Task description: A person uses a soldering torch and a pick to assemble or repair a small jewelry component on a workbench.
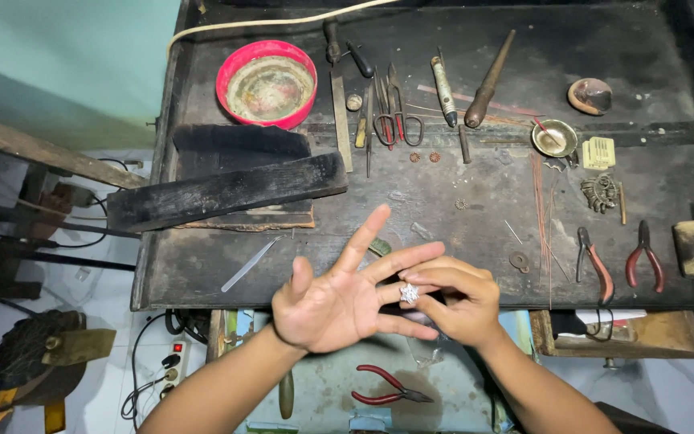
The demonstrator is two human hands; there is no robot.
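Head view: looking down at two bare hands over the front edge of a dark, worn desk (202,265). Left hand (335,301) spread flat, palm up, fingers (367,233) released and fanned out, holding nothing. Right hand (455,297) just beside it, fingers (435,281) pinched together and grasping a small silver ring (409,293) with a flower-like top. Ring sitting at a finger of the left hand, touching it; cannot tell if already slid on or only pressed against it.

On the desk, well apart from the hands: a red bowl (267,83) near the back edge, a charred black wooden block (226,189) lying across the left part, a pair of scissors (399,112) among files and hand tools in the middle, a wooden-handled awl (487,80) tilted to the right of them. Further right, a small metal dish (554,138) and two red-handled pliers (620,261) lying near the front edge. Below the desk edge, between the forearms, another pair of red-handled pliers (387,387) resting on a pale blue surface (331,386).
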